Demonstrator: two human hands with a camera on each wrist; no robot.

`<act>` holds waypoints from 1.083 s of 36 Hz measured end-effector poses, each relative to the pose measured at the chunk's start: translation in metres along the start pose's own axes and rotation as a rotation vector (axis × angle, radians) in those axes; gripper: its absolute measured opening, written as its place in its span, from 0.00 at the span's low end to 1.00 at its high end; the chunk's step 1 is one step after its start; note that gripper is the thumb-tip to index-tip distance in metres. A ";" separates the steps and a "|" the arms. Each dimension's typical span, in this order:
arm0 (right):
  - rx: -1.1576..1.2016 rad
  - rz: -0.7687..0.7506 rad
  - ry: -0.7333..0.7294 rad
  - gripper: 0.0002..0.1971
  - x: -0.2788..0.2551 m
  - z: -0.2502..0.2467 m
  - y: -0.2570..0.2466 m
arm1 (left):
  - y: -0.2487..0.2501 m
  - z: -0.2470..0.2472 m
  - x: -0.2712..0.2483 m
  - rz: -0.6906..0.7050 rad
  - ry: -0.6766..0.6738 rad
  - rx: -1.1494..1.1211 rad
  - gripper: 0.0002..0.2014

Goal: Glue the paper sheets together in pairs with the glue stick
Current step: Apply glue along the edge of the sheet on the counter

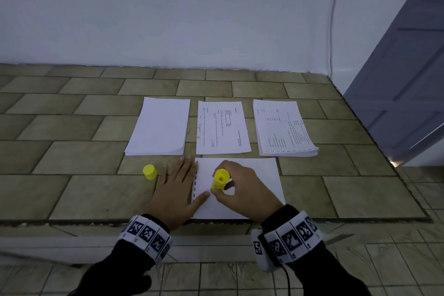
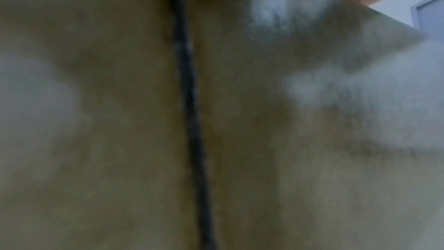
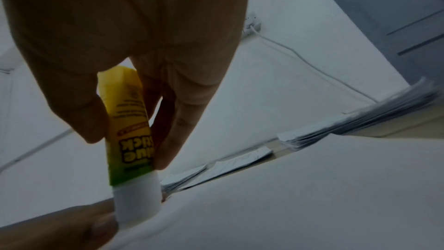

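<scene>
Low in the frame's centre, your right hand (image 1: 242,187) pinched the yellow glue stick (image 1: 219,179) tip-down on the white paper sheet (image 1: 259,175); your left hand (image 1: 177,187) pressed flat, fingers straight, on its left edge.

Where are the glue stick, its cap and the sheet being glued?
glue stick (image 1: 219,179): head view, on its yellow barrel, held by the right hand (image 1: 242,187).
cap (image 1: 150,172): head view, on its side wall.
sheet (image 1: 262,175): head view, on its bare right half.
</scene>
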State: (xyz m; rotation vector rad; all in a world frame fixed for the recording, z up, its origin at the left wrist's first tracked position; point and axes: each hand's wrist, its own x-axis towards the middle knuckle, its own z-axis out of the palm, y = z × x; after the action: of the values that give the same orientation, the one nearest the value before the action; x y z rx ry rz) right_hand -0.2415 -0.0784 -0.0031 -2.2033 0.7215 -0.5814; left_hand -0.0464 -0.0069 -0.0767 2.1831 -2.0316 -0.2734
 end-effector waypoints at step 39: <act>-0.060 0.269 0.036 0.12 -0.058 -0.092 0.059 | 0.004 -0.004 0.000 -0.042 -0.011 -0.018 0.41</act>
State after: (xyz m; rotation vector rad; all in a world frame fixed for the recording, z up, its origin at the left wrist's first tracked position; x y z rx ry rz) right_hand -0.3578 -0.1205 -0.0010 -2.1070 1.0453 -0.4680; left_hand -0.0497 -0.0073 -0.0723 2.2206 -1.9824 -0.3077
